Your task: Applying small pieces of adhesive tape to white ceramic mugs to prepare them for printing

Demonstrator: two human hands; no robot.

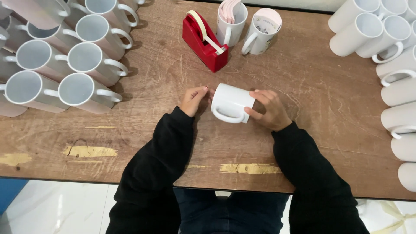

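A white mug (229, 100) lies on its side on the wooden table (164, 143), its handle turned towards me. My right hand (269, 111) grips its right end, thumb near the handle. My left hand (193, 99) touches the mug's left end with its fingertips, fingers pinched together. Both arms wear black sleeves. A red tape dispenser (203, 42) with a strip of pale tape stands just beyond the mug.
Behind the dispenser stand a mug holding pink sheets (231, 19) and a mug capped with a printed paper (262, 31). Several wrapped mugs (80, 56) lie stacked at the left. Several plain white mugs (392, 52) are piled along the right edge.
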